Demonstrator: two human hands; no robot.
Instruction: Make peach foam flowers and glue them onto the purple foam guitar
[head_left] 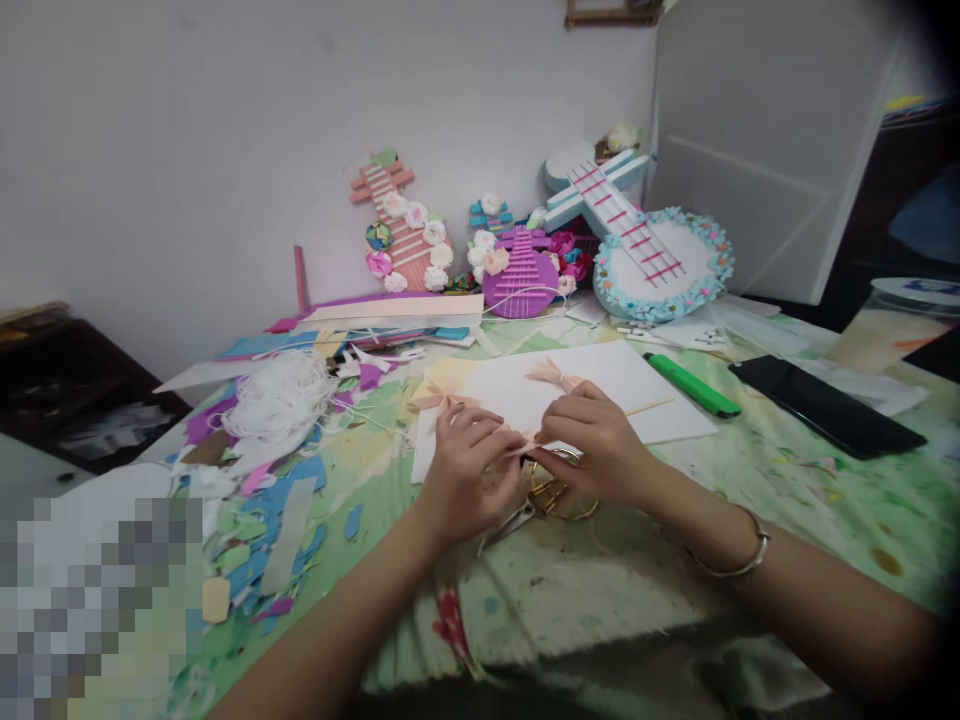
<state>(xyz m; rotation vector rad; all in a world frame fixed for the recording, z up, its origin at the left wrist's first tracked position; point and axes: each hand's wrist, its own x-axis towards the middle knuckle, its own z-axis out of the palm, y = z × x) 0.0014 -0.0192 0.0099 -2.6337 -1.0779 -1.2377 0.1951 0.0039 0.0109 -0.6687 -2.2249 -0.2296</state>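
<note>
Close together over the near edge of a white sheet (487, 385), my left hand (471, 470) and my right hand (600, 440) both pinch a small peach-pink paper piece (529, 441). Fingers of both hands cover most of it. Another peach-pink paper piece (553, 374), gathered in the middle, lies on the sheet just beyond my right hand. More folded peach paper (442, 395) is beside the left fingertips. Below my hands are scissors with gold-coloured handles (570, 500), partly hidden by my right hand. A thin yellowish stick (649, 407) rests on the sheet to the right.
A green marker-like tool (691, 386) and a black phone (825, 405) lie at right. Decorated paper instruments (645, 250) lean on the back wall. White string (281, 400) and coloured paper scraps (277, 540) spread over the left side. A lidded tub (892, 325) stands far right.
</note>
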